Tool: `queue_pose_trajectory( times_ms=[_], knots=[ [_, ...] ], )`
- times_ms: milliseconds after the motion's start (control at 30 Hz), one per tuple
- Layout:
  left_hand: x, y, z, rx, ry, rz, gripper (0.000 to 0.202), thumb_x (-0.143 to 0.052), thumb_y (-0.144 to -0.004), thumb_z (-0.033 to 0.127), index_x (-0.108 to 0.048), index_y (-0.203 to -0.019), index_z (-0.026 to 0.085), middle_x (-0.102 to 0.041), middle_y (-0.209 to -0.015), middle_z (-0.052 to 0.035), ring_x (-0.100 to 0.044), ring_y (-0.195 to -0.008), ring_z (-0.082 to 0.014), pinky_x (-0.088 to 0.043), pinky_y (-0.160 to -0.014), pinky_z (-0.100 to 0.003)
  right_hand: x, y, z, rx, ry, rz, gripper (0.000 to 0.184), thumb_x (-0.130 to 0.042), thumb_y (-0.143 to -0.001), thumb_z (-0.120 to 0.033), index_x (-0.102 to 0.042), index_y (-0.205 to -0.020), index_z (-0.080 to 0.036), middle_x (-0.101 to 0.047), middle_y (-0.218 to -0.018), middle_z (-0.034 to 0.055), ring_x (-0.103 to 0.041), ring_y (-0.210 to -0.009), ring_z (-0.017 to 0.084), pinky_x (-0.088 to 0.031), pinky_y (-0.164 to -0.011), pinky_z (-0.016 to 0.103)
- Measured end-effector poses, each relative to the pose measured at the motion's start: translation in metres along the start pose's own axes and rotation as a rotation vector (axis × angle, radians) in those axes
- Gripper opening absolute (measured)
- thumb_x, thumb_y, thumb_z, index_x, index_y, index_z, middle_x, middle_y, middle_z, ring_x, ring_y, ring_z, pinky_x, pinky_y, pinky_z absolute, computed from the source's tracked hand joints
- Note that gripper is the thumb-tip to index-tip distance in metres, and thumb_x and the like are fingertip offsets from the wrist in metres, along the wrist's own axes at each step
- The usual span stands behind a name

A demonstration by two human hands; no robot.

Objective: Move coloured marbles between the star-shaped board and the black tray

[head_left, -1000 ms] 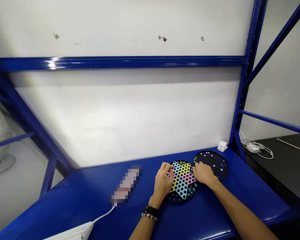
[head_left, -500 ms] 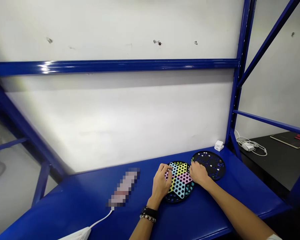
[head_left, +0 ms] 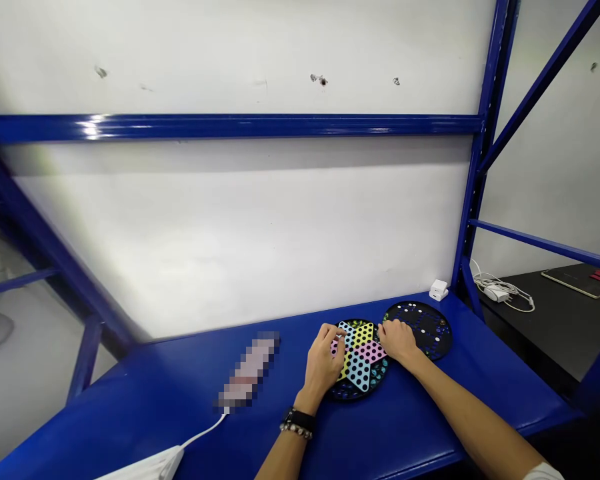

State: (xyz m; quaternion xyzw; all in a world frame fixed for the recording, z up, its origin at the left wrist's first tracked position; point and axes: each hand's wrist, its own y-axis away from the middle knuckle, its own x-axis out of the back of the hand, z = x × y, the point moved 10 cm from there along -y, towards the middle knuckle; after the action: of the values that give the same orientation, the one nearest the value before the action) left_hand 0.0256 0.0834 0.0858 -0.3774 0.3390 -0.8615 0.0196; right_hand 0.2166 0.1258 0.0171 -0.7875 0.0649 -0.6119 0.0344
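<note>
A round black Chinese-checkers board (head_left: 361, 360) with a star of blue, yellow and pink fields lies on the blue shelf (head_left: 190, 413). My left hand (head_left: 324, 363) rests on the board's left edge with its fingers curled at the rim. My right hand (head_left: 398, 341) lies at the right edge of the coloured board, fingers bent down onto it; whether they hold anything is hidden. A second round black board (head_left: 425, 325) with small pegs lies just right of it, behind my right hand.
A blurred-out object (head_left: 249, 371) lies left of the boards. A white cable (head_left: 207, 430) runs to a white thing (head_left: 147, 465) at the shelf's front left. A small white adapter (head_left: 439, 291) sits by the blue post (head_left: 473, 213). Cables (head_left: 503, 292) lie on a black table (head_left: 555, 327) on the right.
The view has shifted slightly. Both hands stay on the coloured board; my right hand has crept a little left and toward the wall.
</note>
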Motion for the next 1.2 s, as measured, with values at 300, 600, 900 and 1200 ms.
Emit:
queue_pose_trajectory(
  times_ms=[300,600,900,1200],
  knots=[
    [0.001,0.000,0.000,0.002,0.006,0.007,0.019,-0.041,-0.093,0.024,-0.059,-0.092,0.022,-0.060,-0.094,-0.0033,-0.061,-0.084,-0.0170,-0.051,-0.075,-0.031,-0.002,-0.005,0.011,-0.044,-0.287,0.087,0.038,-0.045,-0.093,-0.036,-0.069,-0.074,-0.014,-0.070,-0.084,0.0172,-0.065,-0.084,0.027,-0.042,-0.079,0.036],
    [0.004,-0.001,0.006,-0.020,-0.030,-0.003,0.018,-0.043,-0.091,0.023,-0.060,-0.090,0.024,-0.062,-0.093,-0.0020,-0.063,-0.082,-0.0189,-0.055,-0.073,-0.034,0.015,-0.026,0.072,-0.238,-0.933,0.165,0.047,-0.033,-0.096,-0.048,-0.036,-0.057,-0.023,-0.041,-0.046,-0.0018,-0.034,-0.041,0.010,-0.028,-0.043,0.025],
    [-0.090,0.005,0.077,-0.247,-0.088,-0.483,0.027,-0.049,-0.092,0.026,-0.062,-0.116,0.026,-0.064,-0.110,-0.0045,-0.058,-0.104,-0.0221,-0.047,-0.093,-0.040,-0.032,-0.027,0.086,-0.628,-2.049,-0.190,0.036,-0.039,-0.097,-0.041,-0.045,-0.069,-0.019,-0.046,-0.049,-0.0025,-0.032,-0.035,0.005,-0.014,-0.032,0.014],
    [-0.130,-0.005,0.094,-0.269,-0.296,-0.525,0.025,-0.054,-0.092,0.044,-0.070,-0.100,0.027,-0.067,-0.099,-0.0059,-0.054,-0.099,-0.0267,-0.038,-0.091,-0.048,-0.032,-0.027,0.078,-0.588,-2.071,-0.219,0.035,-0.040,-0.096,-0.043,-0.046,-0.072,-0.019,-0.046,-0.052,-0.0027,-0.030,-0.036,0.006,-0.014,-0.032,0.014]
  ],
)
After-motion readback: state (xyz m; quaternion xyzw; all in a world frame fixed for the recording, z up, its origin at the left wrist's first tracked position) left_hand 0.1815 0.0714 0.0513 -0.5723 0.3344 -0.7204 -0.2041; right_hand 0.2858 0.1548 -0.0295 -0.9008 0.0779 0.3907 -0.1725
